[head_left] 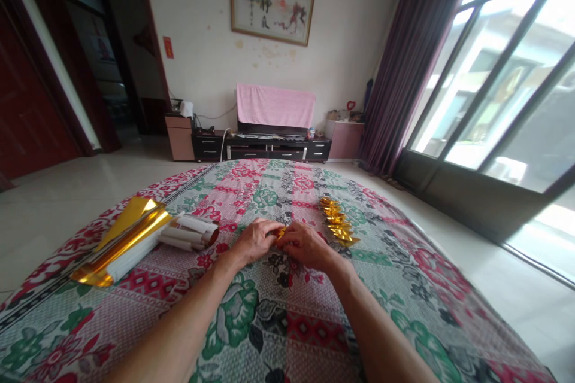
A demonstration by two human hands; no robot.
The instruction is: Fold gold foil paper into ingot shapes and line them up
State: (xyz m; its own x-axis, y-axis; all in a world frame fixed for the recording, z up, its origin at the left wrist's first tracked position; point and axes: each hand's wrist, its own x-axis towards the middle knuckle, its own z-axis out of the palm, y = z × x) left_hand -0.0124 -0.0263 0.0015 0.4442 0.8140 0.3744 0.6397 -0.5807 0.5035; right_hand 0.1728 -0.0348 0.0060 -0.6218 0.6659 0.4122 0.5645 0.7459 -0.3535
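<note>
My left hand [257, 238] and my right hand [306, 245] meet over the middle of the flowered cloth [233, 311]. Between their fingertips is a small piece of gold foil paper [280, 233], mostly covered by the fingers, so its shape is unclear. Both hands are closed in a pinch on it. To the right of my right hand lies a row of folded gold paper pieces [338, 222] with pointed ends. Left of my left hand are loosely rolled gold foil sheets [135, 239], white on the back, and several white-backed rolls [191, 232].
Beyond the cloth-covered surface, a low black cabinet [276, 148] carries something draped with a pink towel [276, 105]. A purple curtain [399, 60] and glass panes [485, 84] stand to the right. A dark doorway [101, 66] opens at the left.
</note>
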